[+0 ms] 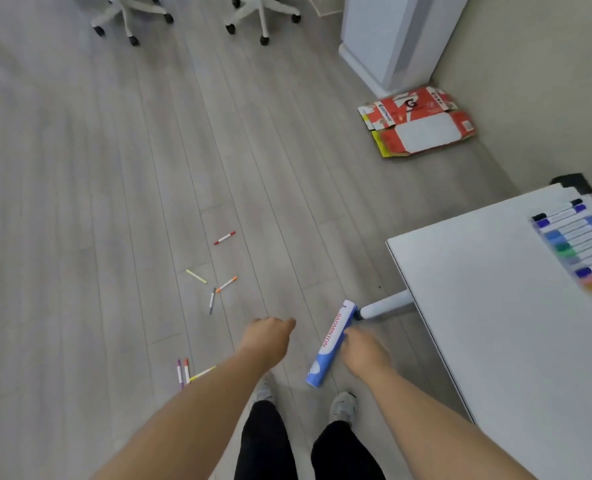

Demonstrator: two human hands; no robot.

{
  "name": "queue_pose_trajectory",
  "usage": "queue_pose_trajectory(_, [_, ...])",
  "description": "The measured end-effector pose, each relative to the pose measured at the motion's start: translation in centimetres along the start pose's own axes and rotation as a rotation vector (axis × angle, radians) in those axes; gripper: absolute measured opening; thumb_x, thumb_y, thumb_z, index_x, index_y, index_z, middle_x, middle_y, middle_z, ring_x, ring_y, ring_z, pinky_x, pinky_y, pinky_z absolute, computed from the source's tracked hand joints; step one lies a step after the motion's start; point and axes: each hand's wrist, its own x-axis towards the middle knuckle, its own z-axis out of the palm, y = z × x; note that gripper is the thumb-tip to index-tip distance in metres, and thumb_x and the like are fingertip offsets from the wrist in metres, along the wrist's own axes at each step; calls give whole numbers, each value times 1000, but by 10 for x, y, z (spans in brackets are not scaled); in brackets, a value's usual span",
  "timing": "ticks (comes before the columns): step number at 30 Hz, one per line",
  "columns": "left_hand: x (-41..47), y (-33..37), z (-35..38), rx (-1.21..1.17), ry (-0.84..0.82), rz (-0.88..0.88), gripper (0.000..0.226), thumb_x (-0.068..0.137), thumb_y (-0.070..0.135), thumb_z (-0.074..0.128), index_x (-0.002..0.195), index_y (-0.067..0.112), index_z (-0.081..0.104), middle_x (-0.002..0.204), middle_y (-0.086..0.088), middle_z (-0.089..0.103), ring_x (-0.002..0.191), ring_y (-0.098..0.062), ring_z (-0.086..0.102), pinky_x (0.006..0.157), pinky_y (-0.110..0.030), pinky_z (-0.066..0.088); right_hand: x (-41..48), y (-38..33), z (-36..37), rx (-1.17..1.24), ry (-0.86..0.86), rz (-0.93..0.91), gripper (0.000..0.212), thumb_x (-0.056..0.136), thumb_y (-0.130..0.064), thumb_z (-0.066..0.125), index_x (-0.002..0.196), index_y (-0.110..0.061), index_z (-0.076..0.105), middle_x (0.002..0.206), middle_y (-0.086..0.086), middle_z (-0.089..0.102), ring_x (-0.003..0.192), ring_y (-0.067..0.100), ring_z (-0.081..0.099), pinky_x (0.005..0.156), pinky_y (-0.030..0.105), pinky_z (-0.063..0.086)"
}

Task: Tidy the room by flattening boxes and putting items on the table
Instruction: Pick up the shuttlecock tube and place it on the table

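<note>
My right hand grips a blue and white badminton tube just above the floor, beside the table leg. My left hand hangs to the left of the tube with fingers loosely curled and nothing in it. Several coloured markers lie scattered on the floor: a red one, a yellow one, an orange one, a grey one, and a small cluster by my left forearm. Flattened red boxes lie near the wall. The white table stands at the right.
A pack of markers lies on the table's far right. A white cabinet stands behind the boxes. Two office chair bases are at the top. My feet are below the tube.
</note>
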Motion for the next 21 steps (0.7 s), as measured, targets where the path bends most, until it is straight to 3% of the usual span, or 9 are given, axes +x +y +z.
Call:
queue_pose_trajectory(8, [146, -39, 97, -79, -88, 59, 41, 97, 20, 35, 137, 20, 44, 125, -9, 61, 112, -30, 55, 94, -39, 41, 134, 10, 74, 211, 58, 171, 27, 96, -26, 38, 118, -23, 53, 122, 4, 62, 106, 26, 59, 81, 31, 48])
queue_pose_trajectory(11, [196, -42, 162, -144, -60, 62, 47, 97, 24, 37, 143, 25, 37, 134, -3, 55, 120, -28, 51, 97, -39, 41, 190, 27, 123, 256, 89, 212, 42, 98, -28, 42, 139, -24, 43, 131, 4, 56, 117, 26, 55, 86, 32, 45])
queue_pose_trajectory(16, [261, -43, 285, -213, -59, 83, 52, 99, 27, 38, 150, 28, 27, 146, 0, 44, 128, -25, 44, 103, -40, 39, 273, 64, 221, 275, 109, 266, 43, 96, -31, 47, 138, -21, 41, 127, 8, 53, 113, 28, 55, 86, 36, 46])
queue_pose_trajectory(21, [311, -40, 398, -290, -93, 75, 55, 98, 28, 40, 151, 31, 25, 145, 3, 45, 126, -23, 45, 101, -36, 41, 342, 107, 307, 313, 96, 331, 51, 95, -35, 52, 142, -24, 36, 131, 9, 50, 116, 30, 54, 85, 37, 45])
